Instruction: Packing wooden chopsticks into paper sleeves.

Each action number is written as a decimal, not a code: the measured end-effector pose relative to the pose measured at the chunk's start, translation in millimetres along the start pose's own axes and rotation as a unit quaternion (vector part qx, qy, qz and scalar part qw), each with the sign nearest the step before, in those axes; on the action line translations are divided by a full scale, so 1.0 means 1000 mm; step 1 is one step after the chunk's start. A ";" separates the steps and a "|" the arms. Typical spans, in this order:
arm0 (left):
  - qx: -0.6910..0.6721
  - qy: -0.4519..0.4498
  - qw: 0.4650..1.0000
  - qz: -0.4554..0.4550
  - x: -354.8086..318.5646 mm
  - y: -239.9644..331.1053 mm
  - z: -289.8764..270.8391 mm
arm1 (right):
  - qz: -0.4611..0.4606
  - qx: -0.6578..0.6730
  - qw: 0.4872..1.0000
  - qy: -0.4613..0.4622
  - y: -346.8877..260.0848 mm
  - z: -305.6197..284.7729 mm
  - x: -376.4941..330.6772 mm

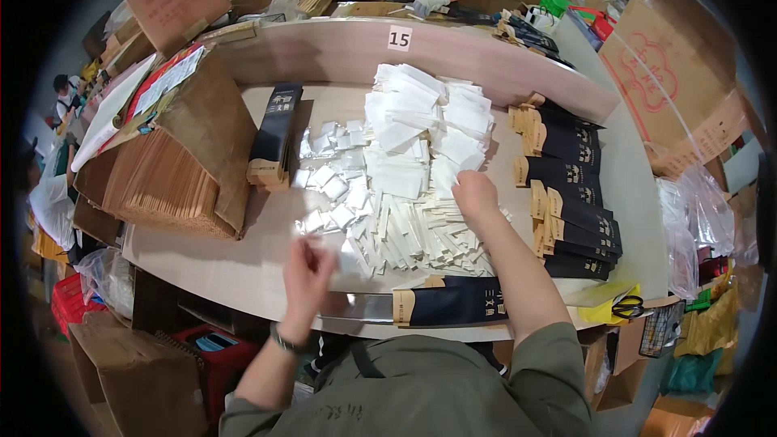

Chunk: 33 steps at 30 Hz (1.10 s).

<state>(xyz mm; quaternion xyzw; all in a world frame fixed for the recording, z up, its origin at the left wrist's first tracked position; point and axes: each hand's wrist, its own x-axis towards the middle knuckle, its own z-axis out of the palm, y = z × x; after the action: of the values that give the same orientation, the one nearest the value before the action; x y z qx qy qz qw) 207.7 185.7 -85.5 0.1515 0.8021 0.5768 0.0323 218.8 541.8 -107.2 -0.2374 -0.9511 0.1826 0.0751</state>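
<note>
My right hand [475,196] reaches into a heap of flat white paper packets [405,117], its fingers closed at the edge of one white packet [444,176]. My left hand [309,269] is curled and smeared by motion, near the small square white sachets [333,186]; whether it holds anything is unclear. Between the hands lie many slim white sticks or narrow packets [421,235]. A dark blue and kraft-brown paper sleeve [449,305] lies along the table's near edge, below my right forearm.
More dark sleeves [571,202] are stacked in several piles on the right; another stack [277,133] stands left. A cardboard box [174,166] full of brown paper pieces occupies the left side. Scissors [628,306] lie at the right corner. Across the low partition [348,53], a gloved person works.
</note>
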 end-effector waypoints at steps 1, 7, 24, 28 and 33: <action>0.084 -0.006 0.996 0.012 -0.029 -0.003 -0.002 | 0.017 -0.016 1.000 -0.009 -0.003 0.004 0.003; 0.260 -0.060 0.963 0.046 -0.069 -0.015 -0.002 | -0.007 0.045 0.996 0.074 0.012 0.001 0.008; 0.557 0.121 0.821 0.019 0.137 0.009 -0.235 | -0.421 -0.032 0.893 -0.159 -0.142 0.020 -0.176; 0.521 0.058 0.851 -0.024 0.152 0.014 -0.214 | -0.357 -0.019 0.909 -0.214 -0.145 0.028 -0.171; 0.558 0.087 0.825 0.015 0.153 0.008 -0.229 | -0.301 -0.073 0.906 -0.288 -0.150 0.016 -0.168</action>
<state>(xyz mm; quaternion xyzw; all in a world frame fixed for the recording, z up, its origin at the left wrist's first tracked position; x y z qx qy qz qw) 11.7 20.9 17.1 0.1046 0.9842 0.0425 -0.1363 299.0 333.6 -73.7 0.1181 -0.9684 0.1415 -0.1681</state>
